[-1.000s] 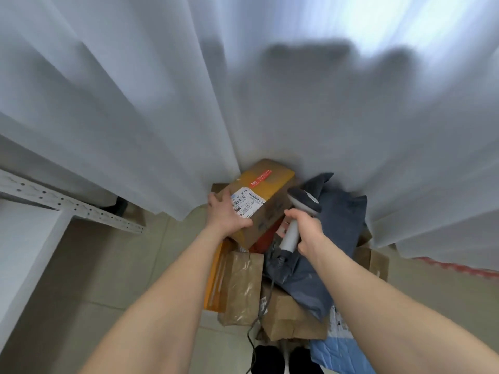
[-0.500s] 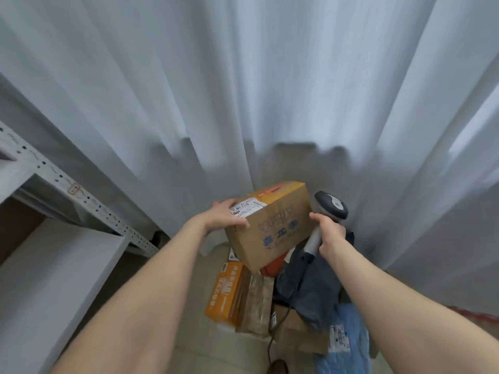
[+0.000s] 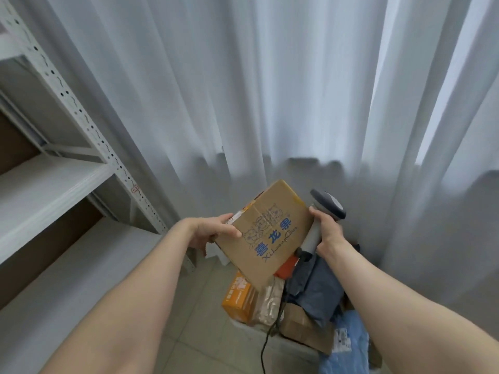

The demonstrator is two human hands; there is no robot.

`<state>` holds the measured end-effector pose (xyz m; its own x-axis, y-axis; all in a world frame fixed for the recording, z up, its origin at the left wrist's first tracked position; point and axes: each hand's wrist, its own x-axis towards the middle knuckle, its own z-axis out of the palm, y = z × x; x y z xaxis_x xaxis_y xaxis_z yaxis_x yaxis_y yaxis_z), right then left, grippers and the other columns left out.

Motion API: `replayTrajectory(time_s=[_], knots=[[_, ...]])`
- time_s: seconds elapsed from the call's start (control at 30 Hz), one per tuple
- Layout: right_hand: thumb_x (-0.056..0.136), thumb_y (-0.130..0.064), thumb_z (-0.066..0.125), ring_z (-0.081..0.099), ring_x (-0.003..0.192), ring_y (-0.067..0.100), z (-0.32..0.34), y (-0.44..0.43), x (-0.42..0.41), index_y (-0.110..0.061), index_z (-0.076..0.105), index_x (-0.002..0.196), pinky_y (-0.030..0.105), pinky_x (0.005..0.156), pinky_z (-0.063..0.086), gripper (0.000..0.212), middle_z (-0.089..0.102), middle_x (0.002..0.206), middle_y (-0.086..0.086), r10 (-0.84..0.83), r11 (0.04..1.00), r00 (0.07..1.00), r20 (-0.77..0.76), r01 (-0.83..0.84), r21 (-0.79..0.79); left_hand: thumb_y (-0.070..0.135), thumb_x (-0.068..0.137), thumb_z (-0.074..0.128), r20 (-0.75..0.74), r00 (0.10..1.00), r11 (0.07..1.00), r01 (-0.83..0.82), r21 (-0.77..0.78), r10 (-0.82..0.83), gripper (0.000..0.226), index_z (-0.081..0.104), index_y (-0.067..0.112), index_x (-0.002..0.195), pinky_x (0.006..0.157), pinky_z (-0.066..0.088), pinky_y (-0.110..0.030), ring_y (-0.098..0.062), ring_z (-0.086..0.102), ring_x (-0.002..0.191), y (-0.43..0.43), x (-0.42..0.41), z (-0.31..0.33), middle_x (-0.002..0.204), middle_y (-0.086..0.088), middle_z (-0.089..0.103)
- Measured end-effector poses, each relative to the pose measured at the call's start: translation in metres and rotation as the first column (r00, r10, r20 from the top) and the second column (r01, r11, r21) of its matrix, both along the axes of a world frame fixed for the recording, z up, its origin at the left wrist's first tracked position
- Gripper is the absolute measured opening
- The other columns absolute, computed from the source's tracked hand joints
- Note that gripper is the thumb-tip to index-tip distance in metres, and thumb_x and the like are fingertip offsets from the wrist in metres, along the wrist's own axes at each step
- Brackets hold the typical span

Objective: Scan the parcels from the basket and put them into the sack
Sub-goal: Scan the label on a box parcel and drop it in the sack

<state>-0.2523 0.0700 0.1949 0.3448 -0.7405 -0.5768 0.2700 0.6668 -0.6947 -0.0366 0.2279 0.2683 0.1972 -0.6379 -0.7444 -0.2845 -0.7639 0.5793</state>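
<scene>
1. Our left hand (image 3: 208, 233) grips the left edge of a cardboard box (image 3: 267, 233), held tilted in the air.
2. Our right hand (image 3: 328, 230) grasps the scanner (image 3: 328, 203) by its handle, just beside the box's right edge.
3. Lower down, more parcels (image 3: 310, 292) lie piled.
4. Behind everything hangs a white curtain (image 3: 270, 90).

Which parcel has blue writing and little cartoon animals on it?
The brown cardboard box gripped by the left hand, held up above the others. The orange box and grey bag below show no such drawing.
</scene>
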Motion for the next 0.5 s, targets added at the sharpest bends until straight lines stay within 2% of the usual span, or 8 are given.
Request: replayTrajectory(time_s=[0.1,0.17,0.23,0.3,0.37,0.4,0.5], knots=[[0.078,-0.02,0.078,0.065,0.101,0.029,0.012,0.009,0.002,-0.011,0.062,0.12,0.051,0.093,0.052,0.045,0.068,0.107,0.009,0.008,0.999,1.0,0.021,-0.007,-0.039,0.044,0.06,0.077,0.033,0.999,0.999,-0.03,-0.014,0.031,0.103,0.018,0.043,0.144,0.108,0.026,-0.062,-0.029,0.039,0.129,0.013,-0.008,0.0,0.144,-0.001,0.039],[0.077,-0.017,0.078,0.067,0.089,0.027,0.016,0.015,0.005,-0.009,0.065,0.112,0.042,0.078,0.056,0.038,0.07,0.097,0.009,0.048,0.998,0.998,0.032,-0.047,-0.051,0.043,0.062,0.076,-0.014,0.999,0.997,-0.049,-0.066,0.048,0.101,0.02,0.038,0.146,0.108,0.028,-0.062,-0.027,0.036,0.133,0.013,-0.011,-0.002,0.146,0.0,0.037],[0.077,-0.012,0.077,0.07,0.07,0.022,0.018,0.023,0.01,-0.009,0.067,0.094,0.034,0.061,0.055,0.02,0.073,0.08,0.007,0.109,0.99,0.994,0.022,-0.106,-0.095,0.045,0.064,0.075,-0.086,0.995,0.991,-0.066,-0.118,0.056,0.095,0.025,0.037,0.144,0.105,0.03,-0.067,-0.026,0.035,0.134,0.013,-0.014,-0.005,0.143,0.002,0.041],[0.078,-0.007,0.076,0.069,0.072,0.023,0.016,0.03,0.017,-0.014,0.066,0.087,0.037,0.065,0.055,0.016,0.072,0.082,0.009,0.121,0.983,0.992,-0.024,-0.123,-0.135,0.044,0.066,0.075,-0.123,0.987,0.973,-0.122,-0.196,0.099,0.088,0.029,0.037,0.141,0.101,0.035,-0.066,-0.024,0.042,0.129,0.017,-0.017,-0.015,0.137,0.001,0.049],[0.079,-0.003,0.075,0.065,0.081,0.025,0.013,0.035,0.019,-0.015,0.065,0.092,0.042,0.076,0.054,0.02,0.07,0.091,0.011,0.116,0.982,0.992,-0.042,-0.121,-0.145,0.044,0.065,0.077,-0.14,0.964,0.917,-0.26,-0.304,0.227,0.086,0.033,0.038,0.139,0.098,0.04,-0.061,-0.022,0.048,0.121,0.022,-0.02,-0.029,0.13,0.002,0.054],[0.079,-0.002,0.074,0.063,0.081,0.025,0.011,0.037,0.021,-0.014,0.065,0.095,0.042,0.076,0.053,0.022,0.069,0.09,0.01,0.123,0.981,0.991,-0.045,-0.128,-0.143,0.047,0.064,0.079,-0.16,0.941,0.876,-0.335,-0.346,0.297,0.087,0.035,0.037,0.138,0.095,0.044,-0.056,-0.02,0.052,0.117,0.023,-0.021,-0.035,0.126,0.002,0.057],[0.078,-0.003,0.075,0.065,0.087,0.028,0.003,0.052,0.026,-0.012,0.066,0.094,0.045,0.082,0.054,0.021,0.07,0.088,0.01,0.159,0.977,0.984,-0.078,-0.168,-0.128,0.063,0.067,0.07,-0.229,0.851,0.769,-0.525,-0.365,0.472,0.085,0.04,0.022,0.136,0.071,0.048,-0.035,-0.019,0.058,0.102,0.014,-0.022,-0.039,0.116,-0.004,0.06]])
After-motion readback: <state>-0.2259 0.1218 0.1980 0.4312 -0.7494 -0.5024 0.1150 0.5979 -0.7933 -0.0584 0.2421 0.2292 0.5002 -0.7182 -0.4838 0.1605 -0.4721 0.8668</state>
